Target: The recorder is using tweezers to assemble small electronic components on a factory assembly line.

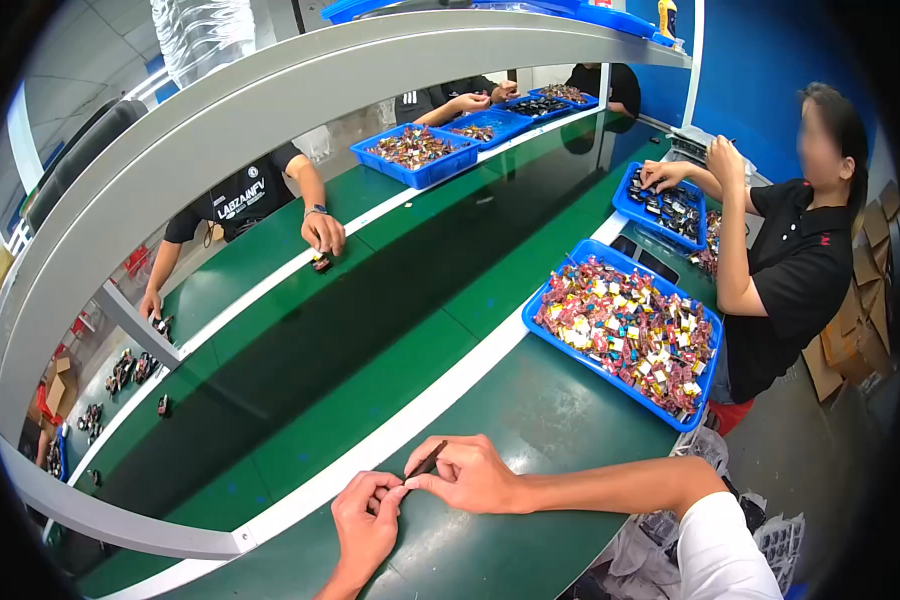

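Observation:
My right hand (467, 474) is closed round a slim, dark, pointed piece (427, 462) that slants up between its thumb and fingers. Its exact kind is not clear. My left hand (366, 515) meets it at the lower end, thumb and fingertips pinched together. Whatever lies between those fingertips is too small and hidden to name. Both hands are just above the green tabletop (500, 540), close to its near side. To their right stands a blue tray (705, 345) heaped with small parts in reddish wrap with white, yellow and blue bits.
A dark conveyor belt (370, 290) runs beyond a white rail. Across it, a person's hand (322, 232) touches a small part; blue trays (415, 180) stand farther back. At right a co-worker (805, 250) reaches into a blue tray of black parts (662, 210). A grey curved frame (270, 85) arches overhead.

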The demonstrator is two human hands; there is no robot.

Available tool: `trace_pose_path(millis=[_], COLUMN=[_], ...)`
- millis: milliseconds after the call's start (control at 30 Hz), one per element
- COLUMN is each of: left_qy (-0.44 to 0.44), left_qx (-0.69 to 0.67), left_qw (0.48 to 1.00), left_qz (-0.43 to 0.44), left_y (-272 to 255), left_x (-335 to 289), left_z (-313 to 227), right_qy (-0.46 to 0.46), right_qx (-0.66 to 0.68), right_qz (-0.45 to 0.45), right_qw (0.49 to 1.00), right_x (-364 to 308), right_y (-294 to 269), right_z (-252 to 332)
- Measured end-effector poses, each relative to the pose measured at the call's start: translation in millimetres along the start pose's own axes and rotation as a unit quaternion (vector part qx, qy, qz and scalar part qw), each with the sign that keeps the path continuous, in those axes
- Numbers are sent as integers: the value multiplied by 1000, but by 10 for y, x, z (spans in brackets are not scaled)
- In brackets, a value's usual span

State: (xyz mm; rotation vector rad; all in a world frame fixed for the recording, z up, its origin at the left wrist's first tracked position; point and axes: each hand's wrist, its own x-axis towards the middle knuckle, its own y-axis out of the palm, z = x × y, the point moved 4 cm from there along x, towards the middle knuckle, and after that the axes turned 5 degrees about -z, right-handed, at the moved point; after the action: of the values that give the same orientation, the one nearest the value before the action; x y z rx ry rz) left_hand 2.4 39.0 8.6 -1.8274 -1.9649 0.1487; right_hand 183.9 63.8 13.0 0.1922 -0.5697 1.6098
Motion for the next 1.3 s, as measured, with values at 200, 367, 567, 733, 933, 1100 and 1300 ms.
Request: trace_pose_path(millis=[200,367,567,733,933,1100,1300], left_qy=[27,45,81,70,86,86,95], left_qx=[34,29,12,11,8,13,11], left_qw=[999,999,996,997,996,996,995], left_qz=[7,-1,-27,-9,9,10,13], left_y=[-3,39,7,-19,22,22,8], left_x=[1,13,-3,-20,-35,-37,-34], left_z=[-39,-107,-115,-164,-194,-227,-197], right_qy=[-20,-26,-47,-43,-20,-13,-10], right_qx=[-9,-19,37,47,41,40,55], right_qz=[12,13,-6,-5,30,45,49], right_qw=[1000,999,998,998,999,998,997], right_x=[19,-5,0,21,-7,-12,-8], right_y=[-16,-62,-23,-20,-50,-56,-4], right_z=[57,17,77,85,94,102,73])
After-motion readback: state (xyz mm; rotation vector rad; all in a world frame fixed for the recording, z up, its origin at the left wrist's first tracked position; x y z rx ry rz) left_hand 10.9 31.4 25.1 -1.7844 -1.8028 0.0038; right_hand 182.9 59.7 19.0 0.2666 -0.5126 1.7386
